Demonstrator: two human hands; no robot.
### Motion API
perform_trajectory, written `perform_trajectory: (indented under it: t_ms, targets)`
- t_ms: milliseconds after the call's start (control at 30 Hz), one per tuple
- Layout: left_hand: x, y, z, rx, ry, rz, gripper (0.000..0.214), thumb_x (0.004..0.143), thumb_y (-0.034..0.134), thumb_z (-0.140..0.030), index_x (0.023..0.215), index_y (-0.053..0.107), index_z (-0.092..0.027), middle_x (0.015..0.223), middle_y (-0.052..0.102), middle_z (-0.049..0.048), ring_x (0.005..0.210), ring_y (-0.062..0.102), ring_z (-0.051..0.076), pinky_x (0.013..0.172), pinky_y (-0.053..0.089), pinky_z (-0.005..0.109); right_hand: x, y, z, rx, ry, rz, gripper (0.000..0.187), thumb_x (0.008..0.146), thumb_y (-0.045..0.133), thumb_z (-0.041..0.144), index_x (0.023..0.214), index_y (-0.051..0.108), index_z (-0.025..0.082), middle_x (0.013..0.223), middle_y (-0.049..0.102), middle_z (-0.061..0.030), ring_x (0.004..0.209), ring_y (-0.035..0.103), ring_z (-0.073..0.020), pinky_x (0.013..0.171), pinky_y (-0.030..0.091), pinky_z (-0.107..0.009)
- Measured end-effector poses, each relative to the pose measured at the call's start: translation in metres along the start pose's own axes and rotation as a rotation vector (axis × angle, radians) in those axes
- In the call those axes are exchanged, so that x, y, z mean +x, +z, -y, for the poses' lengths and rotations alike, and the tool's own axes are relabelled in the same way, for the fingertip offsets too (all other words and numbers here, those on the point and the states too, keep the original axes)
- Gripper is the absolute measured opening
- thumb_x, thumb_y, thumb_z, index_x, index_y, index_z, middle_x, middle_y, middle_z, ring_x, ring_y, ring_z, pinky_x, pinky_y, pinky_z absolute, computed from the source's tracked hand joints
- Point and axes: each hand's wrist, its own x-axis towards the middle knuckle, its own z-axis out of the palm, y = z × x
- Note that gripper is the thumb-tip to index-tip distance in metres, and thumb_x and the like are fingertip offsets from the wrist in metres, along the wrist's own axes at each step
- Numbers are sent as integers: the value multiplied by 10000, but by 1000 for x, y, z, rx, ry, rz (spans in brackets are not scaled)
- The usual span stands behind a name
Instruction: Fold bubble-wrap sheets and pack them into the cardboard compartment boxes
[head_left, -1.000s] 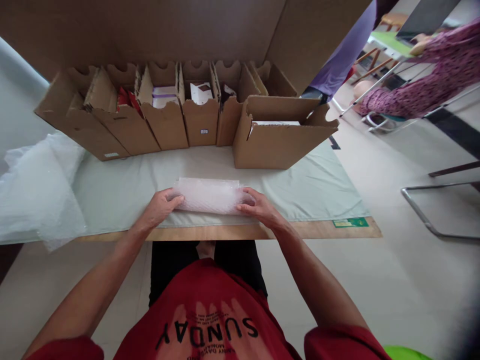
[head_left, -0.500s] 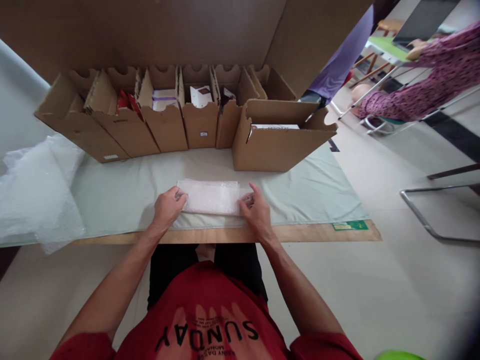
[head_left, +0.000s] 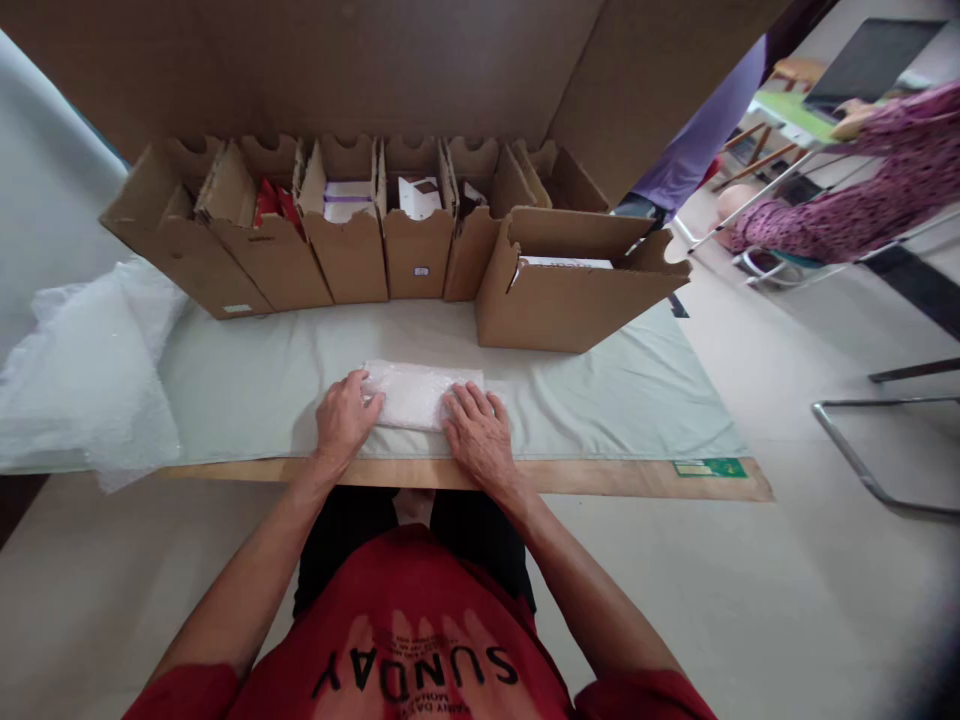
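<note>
A small bundle wrapped in white bubble wrap [head_left: 414,392] lies on the pale green cloth [head_left: 262,380] near the table's front edge. My left hand [head_left: 343,422] rests on the bundle's left end, fingers curled over it. My right hand [head_left: 477,436] lies flat on its right end, fingers stretched out and pressing down. Both forearms reach in from below over my red shirt.
A row of open cardboard boxes [head_left: 352,240] with packets stands behind, a larger box [head_left: 570,285] at the right. Loose bubble wrap [head_left: 82,380] is piled at the left. Another person in a patterned sleeve [head_left: 847,200] sits at the far right near metal chair legs [head_left: 862,440].
My right hand has slid left over the bundle, folding its right end in, so the package looks shorter. My left hand stayed on the left end.
</note>
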Motion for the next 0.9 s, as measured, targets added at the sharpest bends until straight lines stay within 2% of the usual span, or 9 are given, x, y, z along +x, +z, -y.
perform_trajectory:
  t_ms: [133, 267, 433, 533, 633, 700, 767, 833, 900]
  targets:
    - [1, -7, 8, 1, -39, -11, 473, 919, 536, -388, 1329, 584, -156, 1129, 734, 162, 1090, 681, 322, 901, 503, 391, -1, 0, -7, 17, -26, 73, 428, 1027, 442, 276, 1421, 565, 163, 1552, 521, -130, 1463, 424, -301, 1163, 326, -475]
    - [1, -13, 11, 15, -92, 12, 494, 915, 515, -456, 1297, 609, -157, 1079, 749, 171, 1015, 707, 329, 839, 513, 392, -1, -2, -7, 34, -25, 71, 430, 1034, 427, 286, 1422, 567, 162, 1543, 531, -131, 1465, 423, -294, 1156, 335, -466]
    - [12, -19, 10, 0, -143, 132, 396, 848, 545, -536, 991, 697, -200, 943, 753, 143, 915, 701, 320, 764, 487, 370, 0, -3, -7, 54, -31, 54, 428, 1033, 423, 287, 1415, 575, 166, 1536, 539, -131, 1457, 432, -296, 1138, 352, -459]
    - [19, -21, 13, -76, -115, 171, 323, 802, 570, -536, 740, 636, -225, 788, 704, 81, 811, 666, 278, 702, 452, 341, 0, -3, -8, 58, -34, 51, 428, 1032, 426, 288, 1410, 580, 161, 1533, 544, -131, 1452, 438, -300, 1132, 360, -461]
    - [22, -22, 16, -130, -59, 162, 290, 775, 590, -498, 658, 567, -233, 700, 646, 30, 755, 623, 230, 682, 434, 313, 0, -2, -8, 57, -36, 40, 424, 1029, 430, 284, 1408, 585, 178, 1530, 547, -129, 1448, 443, -298, 1128, 362, -468]
    - [22, -21, 17, -148, -37, 148, 257, 772, 590, -471, 690, 577, -228, 708, 639, 22, 757, 615, 215, 690, 441, 305, 0, -3, -7, 56, -35, 39, 423, 1026, 430, 280, 1407, 585, 180, 1530, 547, -130, 1448, 444, -298, 1127, 363, -470]
    - [23, -19, 16, -211, -38, 131, 248, 770, 591, -444, 826, 625, -205, 766, 660, 31, 765, 624, 210, 700, 461, 303, -1, -4, -6, 51, -35, 54, 426, 1027, 428, 278, 1407, 583, 165, 1535, 540, -134, 1451, 441, -303, 1128, 365, -473]
    - [23, -17, 13, -362, -63, 117, 396, 765, 604, -415, 1066, 631, -160, 825, 682, 44, 754, 639, 205, 703, 485, 308, 0, -6, -6, 42, -36, 73, 428, 1026, 429, 274, 1408, 580, 154, 1539, 535, -137, 1451, 441, -307, 1131, 365, -480]
    - [20, -15, 11, -528, -87, 91, 586, 756, 632, -387, 1271, 562, -118, 849, 687, 50, 730, 643, 197, 711, 506, 320, 2, -9, -7, 29, -43, 84, 423, 1020, 442, 267, 1405, 582, 159, 1537, 537, -138, 1451, 442, -311, 1138, 358, -494]
